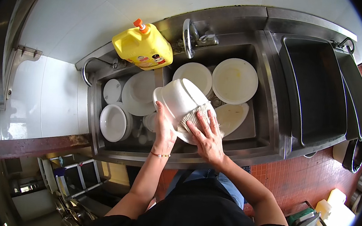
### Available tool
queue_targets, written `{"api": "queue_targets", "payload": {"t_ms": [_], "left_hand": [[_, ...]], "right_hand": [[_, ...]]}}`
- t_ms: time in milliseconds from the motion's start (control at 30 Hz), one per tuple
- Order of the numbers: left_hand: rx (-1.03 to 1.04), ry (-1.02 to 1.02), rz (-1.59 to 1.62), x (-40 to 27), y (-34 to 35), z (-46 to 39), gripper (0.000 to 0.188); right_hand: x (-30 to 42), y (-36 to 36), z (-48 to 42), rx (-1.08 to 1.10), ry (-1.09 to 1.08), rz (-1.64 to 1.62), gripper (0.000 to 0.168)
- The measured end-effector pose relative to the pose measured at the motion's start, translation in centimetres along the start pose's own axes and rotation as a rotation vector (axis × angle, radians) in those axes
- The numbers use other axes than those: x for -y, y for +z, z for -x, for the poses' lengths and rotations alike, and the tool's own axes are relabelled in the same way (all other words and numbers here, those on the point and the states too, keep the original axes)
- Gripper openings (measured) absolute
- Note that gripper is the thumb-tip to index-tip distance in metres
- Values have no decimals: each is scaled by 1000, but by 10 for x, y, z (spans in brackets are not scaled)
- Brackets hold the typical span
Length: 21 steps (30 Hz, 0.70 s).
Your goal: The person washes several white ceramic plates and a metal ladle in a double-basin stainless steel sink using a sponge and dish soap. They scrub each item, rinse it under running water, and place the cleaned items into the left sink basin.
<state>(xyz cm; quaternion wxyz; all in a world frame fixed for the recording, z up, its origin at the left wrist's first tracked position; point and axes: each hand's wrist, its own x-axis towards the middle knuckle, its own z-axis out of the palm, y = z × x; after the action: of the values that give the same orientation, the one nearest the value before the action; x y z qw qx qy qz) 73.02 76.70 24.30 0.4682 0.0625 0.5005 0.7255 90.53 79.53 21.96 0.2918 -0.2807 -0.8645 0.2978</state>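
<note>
Above the double stainless steel sink, my left hand [165,128] grips the rim of a large white bowl [177,97], which is tilted with its underside facing up. Under the fingers of my right hand [206,137], a beige knitted cloth [193,118] is pressed to the bowl's outer side. Behind the bowl, in the right basin, lie a stack of white plates [194,76], a round plate with yellowish stains [235,80] and an oval dish [232,120]. Stacked white bowls [113,122], a large white plate [139,91] and smaller dishes sit in the left basin.
A yellow detergent jug [145,47] with an orange pump stands at the sink's back, beside a chrome faucet [187,38]. Another curved faucet [89,69] is at the left. Large dark rectangular tubs [315,91] rest on the right. Racks stand at lower left and lower right.
</note>
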Motion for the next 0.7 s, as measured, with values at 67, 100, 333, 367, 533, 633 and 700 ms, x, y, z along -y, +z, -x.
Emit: {"api": "queue_targets", "payload": {"t_ms": [67, 100, 333, 367, 533, 633, 700], "left_hand": [[-30, 29, -7, 4, 4, 0, 72], [-48, 42, -15, 4, 6, 2, 72], [-45, -60, -154, 2, 30, 19, 90], [-59, -71, -164, -2, 39, 21, 90], [-1, -117, 134, 0, 15, 7, 84], [-37, -145, 49, 1, -4, -2, 77], [-77, -143, 133, 16, -23, -10, 69]], "right_hand": [[-4, -2, -9, 15, -48, 17, 54], [2, -9, -25, 30, -76, 10, 53], [8, 5, -136, 63, -50, 22, 34], [11, 7, -137, 110, -45, 57, 34], [28, 14, -103, 21, -103, 90, 36], [33, 5, -60, 38, -131, 64, 49], [26, 7, -35, 13, -149, 59, 50]]}}
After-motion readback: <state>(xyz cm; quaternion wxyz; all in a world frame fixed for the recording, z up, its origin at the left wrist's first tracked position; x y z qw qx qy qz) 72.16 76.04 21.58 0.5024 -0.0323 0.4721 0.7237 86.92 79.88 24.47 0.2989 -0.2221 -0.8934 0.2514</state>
